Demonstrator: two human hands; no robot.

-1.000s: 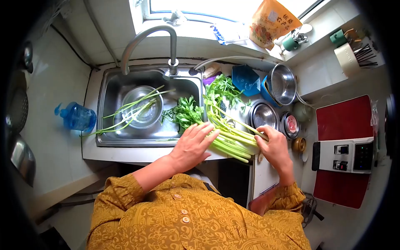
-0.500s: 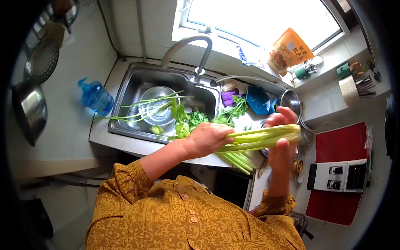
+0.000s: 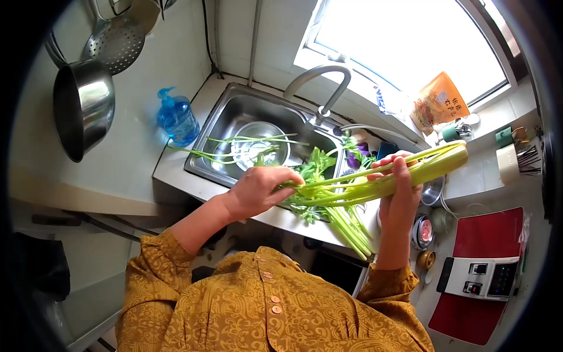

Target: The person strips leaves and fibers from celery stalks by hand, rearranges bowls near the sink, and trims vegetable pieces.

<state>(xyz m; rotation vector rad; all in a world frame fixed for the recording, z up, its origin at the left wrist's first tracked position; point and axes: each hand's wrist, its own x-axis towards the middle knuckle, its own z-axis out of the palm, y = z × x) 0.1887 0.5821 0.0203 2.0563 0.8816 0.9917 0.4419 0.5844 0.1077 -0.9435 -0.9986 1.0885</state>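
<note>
A bunch of celery [image 3: 437, 167] is held above the counter's front edge, its pale base pointing up to the right. My left hand [image 3: 264, 190] pinches the thinner stalks toward the leafy end. Farther along, near the base, my right hand [image 3: 402, 185] is wrapped around the bunch, with its thumb on the near side. More green celery stalks [image 3: 352, 234] lie below on the counter and stick out over its edge. Celery leaves [image 3: 318, 164] lie by the sink's right side. Several thin stalks [image 3: 202, 155] stretch across the sink and over a metal bowl [image 3: 249, 132] in it.
The steel sink [image 3: 234, 108] has a curved faucet [image 3: 321, 70] behind it. A blue pump bottle [image 3: 179, 123] stands to its left. A pot [image 3: 85, 108] and a skimmer [image 3: 116, 46] hang on the left wall. An orange pouch [image 3: 443, 100] stands on the windowsill.
My right hand, blurred and with fingers spread before, is now closed around the celery. My left hand grips closer to the leafy end. The celery base tilts higher, and the view has shifted.
</note>
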